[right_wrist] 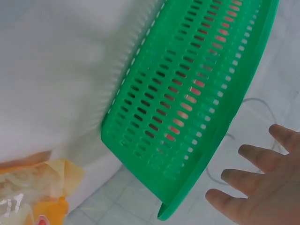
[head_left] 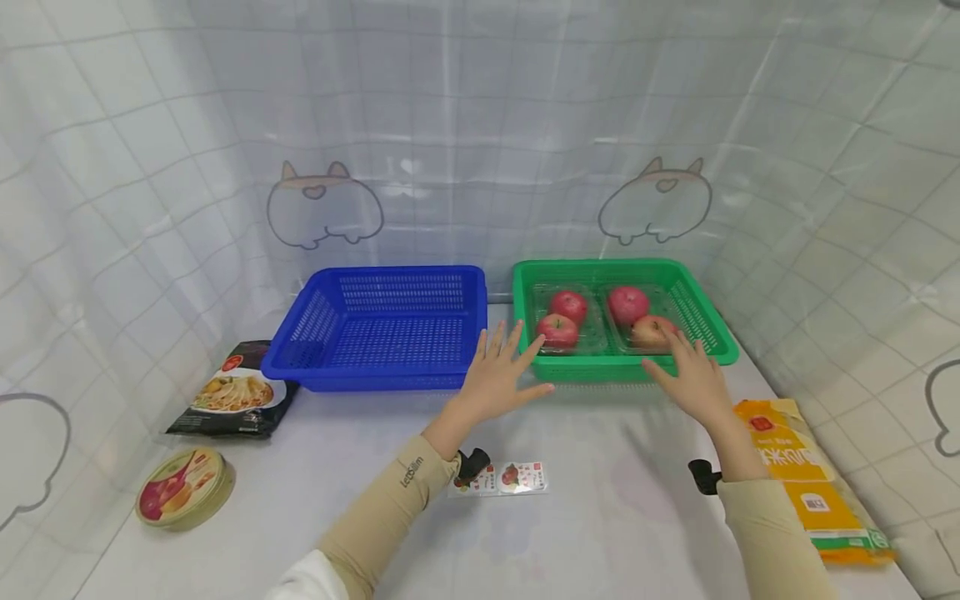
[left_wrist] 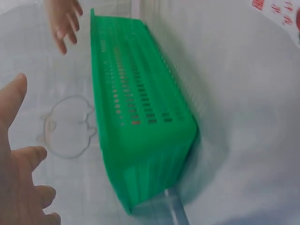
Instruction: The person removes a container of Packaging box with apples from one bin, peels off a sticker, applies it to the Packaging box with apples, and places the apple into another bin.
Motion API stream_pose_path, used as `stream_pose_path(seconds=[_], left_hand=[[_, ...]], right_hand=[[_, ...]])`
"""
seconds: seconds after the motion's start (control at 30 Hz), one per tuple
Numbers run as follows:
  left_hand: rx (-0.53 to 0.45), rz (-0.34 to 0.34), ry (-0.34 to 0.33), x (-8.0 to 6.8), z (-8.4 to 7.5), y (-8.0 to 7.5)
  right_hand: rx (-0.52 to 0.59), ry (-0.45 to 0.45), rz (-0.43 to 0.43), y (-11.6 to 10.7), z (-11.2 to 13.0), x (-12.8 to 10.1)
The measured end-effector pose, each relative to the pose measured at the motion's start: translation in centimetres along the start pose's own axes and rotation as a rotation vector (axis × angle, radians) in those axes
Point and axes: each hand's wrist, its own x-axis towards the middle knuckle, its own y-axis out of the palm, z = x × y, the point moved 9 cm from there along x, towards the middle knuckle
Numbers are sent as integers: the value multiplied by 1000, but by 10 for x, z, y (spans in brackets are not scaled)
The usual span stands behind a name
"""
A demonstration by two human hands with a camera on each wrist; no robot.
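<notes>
On the white table (head_left: 585, 533), from left to right, lay one round tin (head_left: 183, 487), one dark noodle packet (head_left: 238, 402), one empty blue basket (head_left: 386, 327), and one green basket (head_left: 622, 321) holding four red apples (head_left: 567, 306) in two clear trays. The left hand (head_left: 498, 377) and right hand (head_left: 693, 379), fingers spread and holding nothing, hovered at the green basket's front edge. One yellow packet (head_left: 802, 479) lay rightmost.

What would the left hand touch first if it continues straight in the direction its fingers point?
Probably the green basket: the left hand points at its near left corner, fingers open. Depth is unclear, so the gap is hard to judge.
</notes>
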Motion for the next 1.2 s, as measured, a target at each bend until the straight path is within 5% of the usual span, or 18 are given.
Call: stream_pose_path(seconds=[0.2, 0.53, 0.8, 1.2], left_hand=[[-35, 45, 29, 21, -20, 11], [-59, 51, 45, 49, -36, 34], [-79, 63, 27, 57, -44, 42], [-22, 88, -6, 61, -49, 46]], right_hand=[[113, 34, 45, -9, -8, 23], [119, 168, 70, -8, -33, 62], [157, 257, 137, 3, -57, 81], [251, 369, 202, 15, -74, 80]])
